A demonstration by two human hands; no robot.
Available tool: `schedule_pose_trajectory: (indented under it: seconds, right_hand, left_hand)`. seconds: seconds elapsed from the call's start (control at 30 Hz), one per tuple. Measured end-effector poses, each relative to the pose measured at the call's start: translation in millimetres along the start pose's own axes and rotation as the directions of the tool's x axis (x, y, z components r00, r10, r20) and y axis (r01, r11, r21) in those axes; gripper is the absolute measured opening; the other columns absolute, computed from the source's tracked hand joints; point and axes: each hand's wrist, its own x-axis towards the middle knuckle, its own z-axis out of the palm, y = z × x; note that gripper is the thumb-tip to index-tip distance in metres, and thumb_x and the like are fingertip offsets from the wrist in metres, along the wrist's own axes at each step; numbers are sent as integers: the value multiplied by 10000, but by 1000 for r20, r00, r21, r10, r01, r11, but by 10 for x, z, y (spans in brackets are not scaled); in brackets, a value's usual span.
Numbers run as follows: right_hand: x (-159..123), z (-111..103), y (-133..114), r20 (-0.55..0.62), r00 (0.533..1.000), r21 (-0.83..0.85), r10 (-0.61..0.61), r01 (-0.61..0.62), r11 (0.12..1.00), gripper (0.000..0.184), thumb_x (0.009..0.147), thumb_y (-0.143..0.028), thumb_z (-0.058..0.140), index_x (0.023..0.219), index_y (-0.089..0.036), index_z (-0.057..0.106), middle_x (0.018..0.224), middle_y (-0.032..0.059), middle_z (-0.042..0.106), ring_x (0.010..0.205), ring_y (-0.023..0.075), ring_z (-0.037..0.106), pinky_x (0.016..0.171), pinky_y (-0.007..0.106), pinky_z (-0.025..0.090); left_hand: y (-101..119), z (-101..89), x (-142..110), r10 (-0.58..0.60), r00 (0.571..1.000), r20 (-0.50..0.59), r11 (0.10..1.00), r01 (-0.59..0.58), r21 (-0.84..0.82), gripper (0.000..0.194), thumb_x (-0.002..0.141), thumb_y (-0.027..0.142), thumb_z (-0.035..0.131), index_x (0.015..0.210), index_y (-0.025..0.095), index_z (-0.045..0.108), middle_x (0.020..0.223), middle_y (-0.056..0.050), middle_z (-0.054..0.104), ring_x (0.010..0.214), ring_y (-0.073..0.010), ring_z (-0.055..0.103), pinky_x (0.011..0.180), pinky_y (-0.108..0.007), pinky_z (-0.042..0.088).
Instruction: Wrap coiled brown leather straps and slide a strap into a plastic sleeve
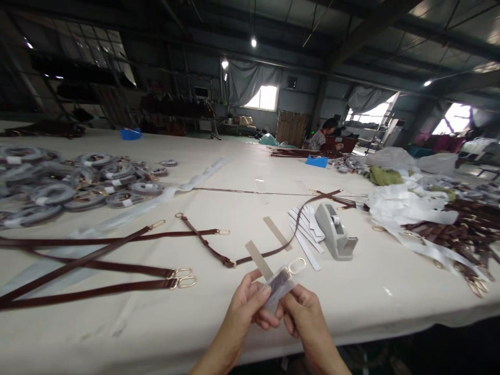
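My left hand (255, 302) grips a dark strap end (278, 281) wrapped in whitish see-through film, thumb on top. From the wrapped end a gold-coloured oval clasp (297, 266) sticks out, pointing up and right. At the wrap's lower right edge, the bent fingers of my right hand (302, 312) are pinched together on the film. Just beyond my left fingers is a beige strip (259, 259); whether I touch it is unclear. A brown strap with a buckle (230, 263) curves across the table in front of both hands.
A grey tape dispenser (336, 234) stands beside white paper strips (308, 229). More brown straps (97, 260) with gold clasps lie at the left, below several coiled straps (94, 179). White wrapping (406, 208) and piled straps cover the right. A person (318, 138) sits far back.
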Motion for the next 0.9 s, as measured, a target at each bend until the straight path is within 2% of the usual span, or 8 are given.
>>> schedule_pose_trajectory:
  seconds: [0.1, 0.17, 0.33, 0.5, 0.6, 0.77, 0.83, 0.9]
  right_hand:
    - [-21, 12, 8, -46, 999, -25, 17, -18, 1000, 489, 698, -613, 659, 651, -137, 560, 520, 0, 573, 320, 35, 339, 350, 190, 172]
    - [-22, -6, 20, -59, 998, -31, 24, -26, 999, 488, 691, -599, 680, 627, -130, 562, 517, 8, 574, 329, 34, 346, 356, 187, 190]
    - [-14, -69, 83, -75, 996, -5, 46, -47, 999, 498, 681, -613, 706, 696, -131, 584, 572, 25, 615, 342, 45, 369, 353, 184, 204]
    - [-121, -166, 190, -13, 999, 36, 32, -31, 999, 501, 703, -611, 718, 778, -127, 614, 654, 42, 656, 395, 64, 455, 378, 175, 288]
    - [-152, -210, 188, -10, 999, -9, 51, -52, 999, 524, 690, -629, 725, 752, -119, 618, 620, 40, 643, 387, 62, 450, 389, 176, 293]
    - [-137, -174, 134, -15, 998, -25, 61, -61, 998, 585, 667, -686, 705, 662, -111, 600, 607, 52, 623, 382, 69, 446, 384, 197, 314]
    - [-185, -159, 210, -25, 999, -15, 38, -39, 999, 554, 699, -653, 707, 804, -115, 623, 643, 45, 638, 412, 84, 476, 397, 200, 341]
    - [-264, -179, 347, -66, 997, 3, -46, 47, 999, 546, 737, -561, 730, 1064, -145, 597, 772, 52, 678, 533, 120, 570, 472, 210, 438]
  left_hand:
    - [38, -40, 3, -9, 996, 90, 989, -4, 145, 480, 845, 608, 605, 978, 152, 539, 693, -25, 657, 553, -164, 677, 488, -180, 423]
    - [61, -37, 9, -15, 994, 108, 982, -5, 188, 465, 842, 615, 600, 864, 155, 531, 641, -19, 640, 557, -164, 675, 502, -179, 429]
    - [59, 32, 39, -46, 990, 137, 982, 19, 190, 487, 815, 639, 614, 855, 164, 517, 685, -25, 656, 532, -172, 677, 455, -173, 389]
    - [83, 11, 54, -42, 993, 113, 980, 19, 197, 488, 809, 644, 610, 847, 165, 523, 610, 15, 599, 497, -155, 653, 447, -170, 383]
    - [107, -12, 58, -59, 990, 125, 977, 32, 210, 467, 811, 621, 622, 817, 166, 516, 615, 21, 588, 495, -153, 653, 445, -170, 381]
    - [97, 0, 66, -108, 980, 167, 969, 66, 238, 467, 813, 622, 592, 811, 164, 501, 614, -26, 639, 485, -168, 655, 431, -170, 368]
    - [106, -10, 66, -107, 982, 155, 968, 68, 240, 457, 813, 615, 588, 813, 167, 498, 599, -11, 620, 475, -158, 644, 432, -168, 366]
    - [130, -30, 66, -106, 984, 144, 968, 70, 239, 446, 814, 606, 589, 806, 171, 492, 611, 5, 595, 471, -149, 638, 428, -167, 359]
